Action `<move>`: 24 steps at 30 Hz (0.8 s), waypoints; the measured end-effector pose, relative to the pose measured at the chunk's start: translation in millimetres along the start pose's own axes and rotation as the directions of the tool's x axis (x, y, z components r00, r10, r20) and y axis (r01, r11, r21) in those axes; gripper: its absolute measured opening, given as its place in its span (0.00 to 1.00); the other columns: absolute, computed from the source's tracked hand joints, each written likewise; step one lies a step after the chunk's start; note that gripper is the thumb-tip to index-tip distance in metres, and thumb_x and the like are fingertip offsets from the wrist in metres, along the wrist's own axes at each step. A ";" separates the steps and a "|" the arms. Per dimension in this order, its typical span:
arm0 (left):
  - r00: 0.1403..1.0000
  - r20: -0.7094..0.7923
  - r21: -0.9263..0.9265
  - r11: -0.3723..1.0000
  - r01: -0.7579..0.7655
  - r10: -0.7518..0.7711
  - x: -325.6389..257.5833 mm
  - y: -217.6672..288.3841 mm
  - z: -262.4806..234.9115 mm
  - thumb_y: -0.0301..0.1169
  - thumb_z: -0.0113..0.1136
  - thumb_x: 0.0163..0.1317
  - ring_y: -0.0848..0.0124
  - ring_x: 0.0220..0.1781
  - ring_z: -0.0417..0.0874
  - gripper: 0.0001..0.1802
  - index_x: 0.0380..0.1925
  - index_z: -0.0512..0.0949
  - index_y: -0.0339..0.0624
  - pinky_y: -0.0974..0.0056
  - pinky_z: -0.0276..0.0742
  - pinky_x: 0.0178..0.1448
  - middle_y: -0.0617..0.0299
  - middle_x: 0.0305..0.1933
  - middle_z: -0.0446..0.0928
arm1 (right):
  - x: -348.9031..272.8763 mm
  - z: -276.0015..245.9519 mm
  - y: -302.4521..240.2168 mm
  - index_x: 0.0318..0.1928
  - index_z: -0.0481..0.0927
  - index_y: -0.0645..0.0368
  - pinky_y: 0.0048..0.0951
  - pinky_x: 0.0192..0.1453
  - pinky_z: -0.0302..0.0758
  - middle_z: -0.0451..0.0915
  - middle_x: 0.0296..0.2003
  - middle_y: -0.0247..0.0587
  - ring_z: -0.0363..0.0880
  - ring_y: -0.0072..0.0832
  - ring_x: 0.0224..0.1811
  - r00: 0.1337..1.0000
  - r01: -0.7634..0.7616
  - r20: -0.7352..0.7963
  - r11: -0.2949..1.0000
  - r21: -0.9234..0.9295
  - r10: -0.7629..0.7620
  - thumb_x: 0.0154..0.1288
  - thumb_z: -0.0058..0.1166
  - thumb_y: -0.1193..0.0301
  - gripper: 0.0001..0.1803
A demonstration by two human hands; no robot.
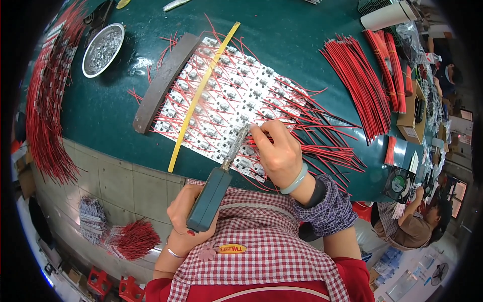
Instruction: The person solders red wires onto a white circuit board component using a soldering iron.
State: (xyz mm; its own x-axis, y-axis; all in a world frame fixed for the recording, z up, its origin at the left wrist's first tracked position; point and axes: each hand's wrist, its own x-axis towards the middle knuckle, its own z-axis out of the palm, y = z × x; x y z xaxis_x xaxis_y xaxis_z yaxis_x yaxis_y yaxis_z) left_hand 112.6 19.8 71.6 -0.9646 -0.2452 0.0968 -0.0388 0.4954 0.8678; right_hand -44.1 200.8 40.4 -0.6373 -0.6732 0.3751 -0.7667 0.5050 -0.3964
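Observation:
My left hand (pixel 185 212) is wrapped round the dark green handle of a soldering iron (pixel 210 194). Its metal barrel slants up to the right, the tip over a panel of white circuit boards (pixel 217 108). Close to that tip, my right hand (pixel 278 148) has thumb and forefinger pinched together low over the panel; what lies between them is too small to make out. Red and black wires (pixel 322 146) fan out from the panel's right side, partly under my right hand. A yellow strip (pixel 204 90) crosses the panel, and a dark curved bar (pixel 163 85) rests along its left edge.
A white bowl of grey bits (pixel 103 50) stands at the back left. Wired boards (pixel 50 105) hang over the left edge. Red wire bundles (pixel 357 83), a white cylinder (pixel 387 16) and a cardboard box (pixel 413 118) lie right. Another person (pixel 415 221) sits at the lower right.

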 end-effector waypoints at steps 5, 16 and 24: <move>0.998 0.048 0.012 0.999 0.034 -0.035 -6.7 -7.2 -4.3 0.19 0.69 0.44 0.55 0.31 0.84 0.15 0.34 0.78 0.32 0.62 0.80 0.36 0.51 0.32 0.79 | 1.3 -0.4 -0.6 0.45 0.80 0.70 0.34 0.38 0.77 0.71 0.36 0.44 0.76 0.38 0.38 1.000 0.017 0.002 1.000 -0.026 -0.017 0.53 0.56 0.80 0.16; 0.999 -0.035 0.040 0.999 -0.013 0.015 -10.5 -5.3 -8.0 0.17 0.66 0.46 0.56 0.36 0.88 0.13 0.36 0.82 0.29 0.62 0.83 0.42 0.48 0.39 0.83 | 1.9 -1.3 -1.0 0.44 0.79 0.70 0.34 0.38 0.77 0.72 0.37 0.45 0.76 0.37 0.38 0.999 0.036 0.015 0.998 -0.051 -0.035 0.53 0.56 0.80 0.16; 0.998 -0.012 -0.068 0.996 0.063 -0.064 -10.3 -10.1 0.3 0.16 0.66 0.47 0.58 0.39 0.89 0.16 0.40 0.81 0.29 0.63 0.83 0.44 0.48 0.41 0.84 | -0.2 -1.3 1.8 0.45 0.79 0.70 0.34 0.38 0.77 0.72 0.37 0.45 0.76 0.38 0.39 0.998 0.047 0.030 0.998 -0.037 -0.046 0.53 0.56 0.79 0.17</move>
State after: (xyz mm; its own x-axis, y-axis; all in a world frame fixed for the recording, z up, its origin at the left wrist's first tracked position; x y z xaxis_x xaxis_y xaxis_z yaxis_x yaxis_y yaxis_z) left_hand 122.9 17.6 61.7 -0.9569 -0.2866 0.0465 -0.0820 0.4206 0.9036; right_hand -45.5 202.6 40.7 -0.5985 -0.7116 0.3679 -0.7984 0.4922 -0.3468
